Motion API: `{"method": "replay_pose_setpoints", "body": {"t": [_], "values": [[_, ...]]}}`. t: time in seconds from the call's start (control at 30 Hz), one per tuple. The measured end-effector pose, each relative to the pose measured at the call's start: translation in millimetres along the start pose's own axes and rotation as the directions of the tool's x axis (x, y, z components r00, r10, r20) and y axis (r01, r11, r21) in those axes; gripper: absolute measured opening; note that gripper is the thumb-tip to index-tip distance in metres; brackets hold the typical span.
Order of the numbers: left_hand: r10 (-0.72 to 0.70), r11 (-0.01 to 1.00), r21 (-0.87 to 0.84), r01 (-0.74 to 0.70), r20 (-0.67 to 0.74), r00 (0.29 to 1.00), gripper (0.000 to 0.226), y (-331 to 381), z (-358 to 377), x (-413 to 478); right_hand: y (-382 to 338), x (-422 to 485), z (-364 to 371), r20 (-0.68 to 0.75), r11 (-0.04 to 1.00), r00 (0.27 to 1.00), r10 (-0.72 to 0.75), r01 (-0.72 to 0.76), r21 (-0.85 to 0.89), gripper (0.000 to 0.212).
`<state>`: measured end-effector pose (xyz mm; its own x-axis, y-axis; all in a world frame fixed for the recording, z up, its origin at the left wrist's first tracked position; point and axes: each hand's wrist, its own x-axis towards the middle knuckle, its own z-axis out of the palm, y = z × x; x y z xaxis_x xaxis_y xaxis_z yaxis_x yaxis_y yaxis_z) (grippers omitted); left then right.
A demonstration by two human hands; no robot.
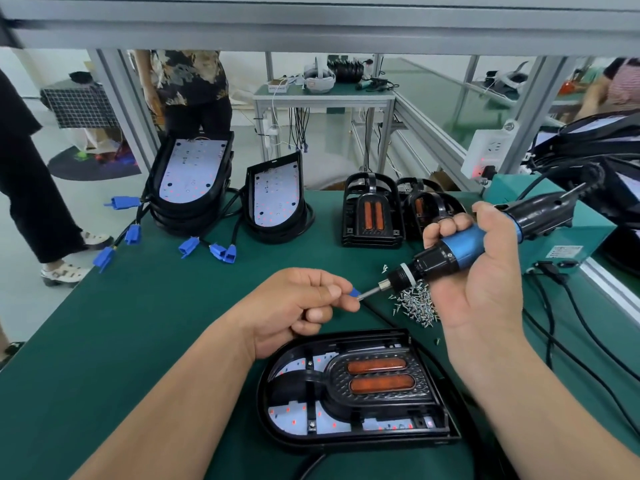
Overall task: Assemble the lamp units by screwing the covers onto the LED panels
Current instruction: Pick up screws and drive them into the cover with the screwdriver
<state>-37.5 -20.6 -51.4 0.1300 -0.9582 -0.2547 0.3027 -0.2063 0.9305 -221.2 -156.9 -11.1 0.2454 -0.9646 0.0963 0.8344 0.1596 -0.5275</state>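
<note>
Your right hand (485, 282) grips the electric screwdriver (464, 247), bit pointing left. Your left hand (298, 306) pinches a screw (360, 297) at its tip. The lamp unit (346, 393) lies nearer you, below both hands.

Bright even light, wide-angle edge distortion

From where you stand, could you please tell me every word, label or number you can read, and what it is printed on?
No text here can be read with confidence.
Label on the front of the teal power box: too small and blurred to read.
Faint printing on the top LED panel of the left stack: blurred.
Label on the small white box on the far table: blurred.
</note>
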Motion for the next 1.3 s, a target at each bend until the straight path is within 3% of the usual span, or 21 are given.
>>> {"method": "replay_pose_setpoints", "body": {"t": [0.9,1.1,1.3], "values": [[0.02,0.999,0.029,-0.02,-0.017,1.0,0.015,0.9,5.7,-2.9,3.0,-5.0,2.2,0.06,0.989,0.996,-0.068,0.076,-0.13,0.016],[0.073,0.995,0.073,-0.068,-0.071,0.995,0.018,-0.4,7.6,-1.3,7.2,-9.1,1.8,-0.034,0.986,0.998,-0.06,0.054,-0.158,0.025],[0.097,0.992,0.089,-0.091,-0.063,0.993,0.019,-2.3,4.7,-0.1,9.1,-4.4,-3.9,-0.098,0.985,0.995,0.006,-0.022,-0.171,0.014]]}}
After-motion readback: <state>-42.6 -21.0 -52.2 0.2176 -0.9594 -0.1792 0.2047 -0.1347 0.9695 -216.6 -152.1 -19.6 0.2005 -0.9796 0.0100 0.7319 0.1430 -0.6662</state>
